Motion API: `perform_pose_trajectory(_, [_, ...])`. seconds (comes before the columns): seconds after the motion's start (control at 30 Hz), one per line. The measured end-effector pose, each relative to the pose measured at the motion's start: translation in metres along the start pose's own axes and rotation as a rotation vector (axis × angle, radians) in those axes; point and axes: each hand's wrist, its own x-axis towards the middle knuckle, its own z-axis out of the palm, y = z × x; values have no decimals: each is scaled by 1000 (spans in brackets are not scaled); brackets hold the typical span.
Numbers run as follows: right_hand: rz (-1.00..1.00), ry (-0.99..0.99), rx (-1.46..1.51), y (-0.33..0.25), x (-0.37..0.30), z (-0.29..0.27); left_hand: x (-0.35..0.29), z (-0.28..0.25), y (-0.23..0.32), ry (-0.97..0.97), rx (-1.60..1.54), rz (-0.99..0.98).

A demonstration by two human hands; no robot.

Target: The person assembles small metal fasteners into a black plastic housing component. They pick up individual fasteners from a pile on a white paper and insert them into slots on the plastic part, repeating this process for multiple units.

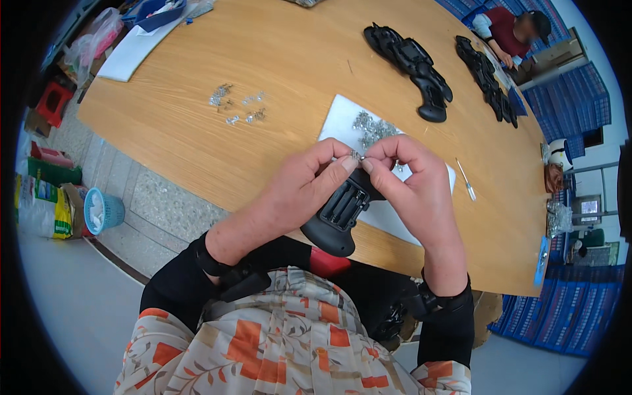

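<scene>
My left hand (316,172) and my right hand (411,178) meet over the front of the table, thumbs and forefingers pinched. Between the fingertips is a small shiny metal battery contact (356,156), partly covered by them. Just under my hands lies a black game controller shell (329,236), its open battery compartment facing up. The hands hide its upper part. Beyond my fingers, a heap of similar metal contacts (376,129) rests on a white foam pad (339,118).
Small groups of metal pieces (253,116) lie left on the wooden table (283,59). Black controller shells (411,62) sit in a row at the far right, another row (484,76) beyond. A screwdriver (467,181) lies right of the pad. A person (510,36) sits at the far right.
</scene>
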Motion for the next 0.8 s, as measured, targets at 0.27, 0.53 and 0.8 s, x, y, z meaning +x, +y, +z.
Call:
perform_pose_trajectory(0.27, [110, 57, 164, 34, -29, 7, 2, -5, -19, -32, 8, -103])
perform_pose_trajectory(0.53, [38, 140, 46, 54, -37, 37, 4, -7, -26, 4, 253, -80])
perform_pose_trajectory(0.8, [-286, 213, -593, 40, -40, 44, 2, -4, -17, -23, 230, -184])
